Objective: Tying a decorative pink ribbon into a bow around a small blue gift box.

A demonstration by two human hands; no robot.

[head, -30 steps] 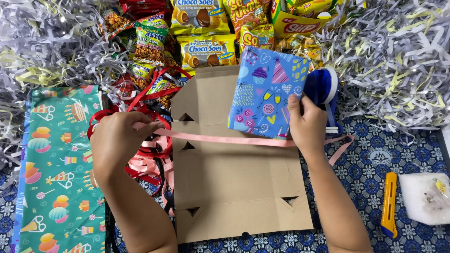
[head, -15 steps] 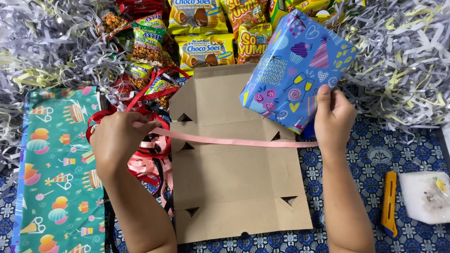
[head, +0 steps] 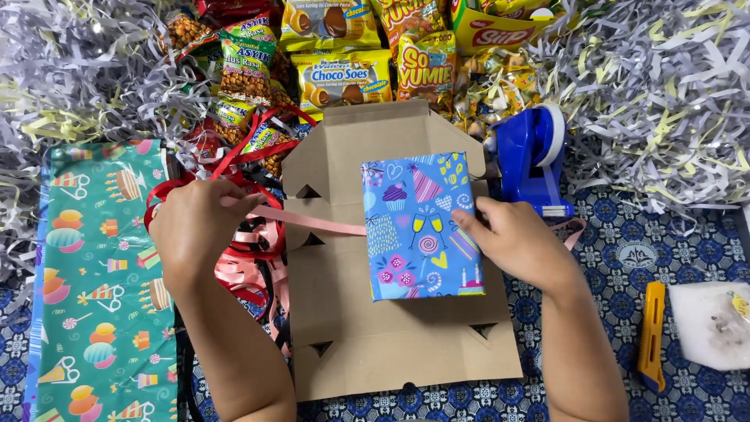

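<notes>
While the wrapped blue box lies on the flat cardboard over the pink ribbon, my right hand presses it, left hand fingers pinching the ribbon; tying remains undone.

Showing two bare forearms reaching up from the lower edge of the head view, with no sleeves, cuffs or gloves covering them. Wearing no rings, watch or bracelets on the hands: left hand, right hand. Showing short, plain fingernails on the right fingers, with no polish.
</notes>
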